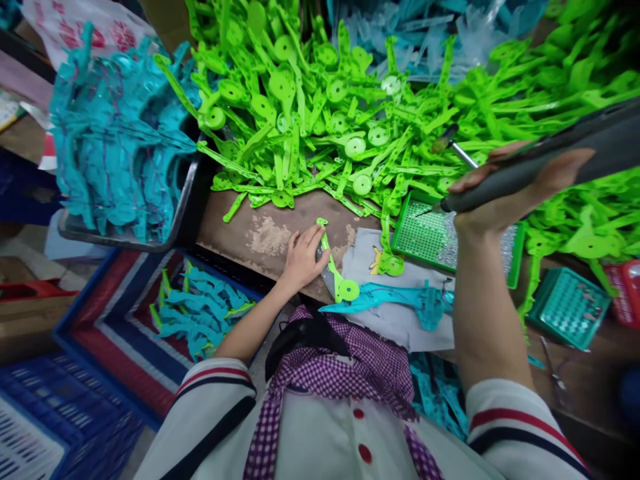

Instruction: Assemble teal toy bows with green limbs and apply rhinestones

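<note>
My left hand [303,259] is observed pinching a lime-green, disc-ended plastic strip [346,289], my right hand [500,208] wrapped around a dark-grey cylindrical screwdriver [520,176].

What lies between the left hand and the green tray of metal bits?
In the head view, from left hand to green tray: the lime part it holds, worn tabletop, grey sheet and a second lime part partly on that sheet.

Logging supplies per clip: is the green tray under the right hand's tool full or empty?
Not empty: silvery pieces lie across part of the green tray. Whether its left part is filled, I cannot tell.
</note>
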The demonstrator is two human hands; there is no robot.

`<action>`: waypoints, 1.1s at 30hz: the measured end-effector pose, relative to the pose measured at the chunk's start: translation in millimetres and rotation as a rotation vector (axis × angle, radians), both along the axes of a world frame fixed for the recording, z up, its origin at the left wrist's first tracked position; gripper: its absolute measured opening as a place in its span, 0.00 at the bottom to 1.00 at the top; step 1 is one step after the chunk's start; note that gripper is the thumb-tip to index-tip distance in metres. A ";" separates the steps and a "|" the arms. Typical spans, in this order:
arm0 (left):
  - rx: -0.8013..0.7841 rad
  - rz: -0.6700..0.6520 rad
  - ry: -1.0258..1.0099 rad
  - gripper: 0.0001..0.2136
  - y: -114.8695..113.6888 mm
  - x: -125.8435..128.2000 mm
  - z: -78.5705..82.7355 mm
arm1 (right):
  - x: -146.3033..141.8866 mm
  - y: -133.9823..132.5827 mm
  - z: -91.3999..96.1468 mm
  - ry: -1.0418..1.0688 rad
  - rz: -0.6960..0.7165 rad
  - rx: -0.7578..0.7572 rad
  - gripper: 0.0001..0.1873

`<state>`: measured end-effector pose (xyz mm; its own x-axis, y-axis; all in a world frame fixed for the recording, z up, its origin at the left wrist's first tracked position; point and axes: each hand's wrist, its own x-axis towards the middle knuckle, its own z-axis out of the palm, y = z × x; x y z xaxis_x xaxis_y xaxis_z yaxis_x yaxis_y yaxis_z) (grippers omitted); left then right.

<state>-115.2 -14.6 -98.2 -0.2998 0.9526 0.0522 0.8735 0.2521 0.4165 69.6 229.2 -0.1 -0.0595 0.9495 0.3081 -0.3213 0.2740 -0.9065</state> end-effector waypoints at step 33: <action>-0.026 0.007 -0.025 0.25 4.5 7.1 -0.9 | -173.4 -78.8 -71.6 -0.162 0.399 0.014 0.24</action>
